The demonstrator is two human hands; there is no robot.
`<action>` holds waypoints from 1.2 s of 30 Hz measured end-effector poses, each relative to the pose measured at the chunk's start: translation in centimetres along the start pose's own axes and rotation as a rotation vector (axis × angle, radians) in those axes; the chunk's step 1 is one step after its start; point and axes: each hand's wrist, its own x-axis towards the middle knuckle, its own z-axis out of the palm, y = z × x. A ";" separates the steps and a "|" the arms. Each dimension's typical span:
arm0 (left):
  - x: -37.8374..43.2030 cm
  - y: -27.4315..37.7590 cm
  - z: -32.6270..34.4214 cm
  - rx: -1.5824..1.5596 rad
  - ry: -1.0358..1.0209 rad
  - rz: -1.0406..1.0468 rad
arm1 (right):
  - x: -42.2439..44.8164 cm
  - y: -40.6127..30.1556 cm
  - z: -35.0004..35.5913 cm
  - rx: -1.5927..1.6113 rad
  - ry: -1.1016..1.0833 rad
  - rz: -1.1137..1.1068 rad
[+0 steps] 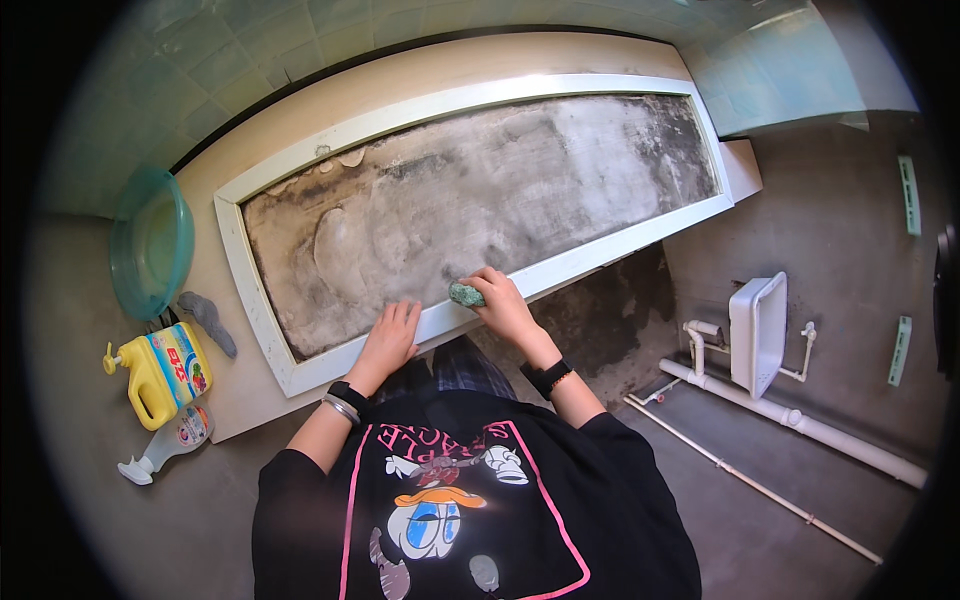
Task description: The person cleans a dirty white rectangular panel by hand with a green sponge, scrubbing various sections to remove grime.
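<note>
My right hand [501, 301] holds a green scouring ball or pad [466, 294] at the inner edge of a white frame's near rail [600, 249]. Flat on the same rail, left of it, rests my left hand [388, 336] with nothing in it. The frame surrounds a stained, grey cement-like surface [450, 217] with dark patches at its right end and brownish marks at its left. Which part of the pad touches the rail is hidden by my fingers.
At the left are a teal plastic basin [154, 244], a grey cloth [208, 322], a yellow pump bottle [166, 375] and a clear spray bottle [176, 442]. A white sink [757, 334] and white pipes [817, 427] stand at the right. Behind the ledge rises a tiled wall [337, 37].
</note>
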 end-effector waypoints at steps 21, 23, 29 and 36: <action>-0.6 0.6 0.6 -0.001 0.119 -0.068 | 6.7 0.6 3.0 -0.119 0.018 -0.215; -0.7 0.5 0.7 -0.004 0.113 -0.088 | 7.7 0.9 3.8 -0.169 -0.023 -0.240; -1.0 0.7 1.2 0.017 0.167 -0.108 | 8.7 1.5 5.0 -0.238 -0.272 -0.260; -0.8 1.7 -0.8 0.036 0.214 -0.101 | 8.1 2.5 5.7 -0.177 -0.332 -0.284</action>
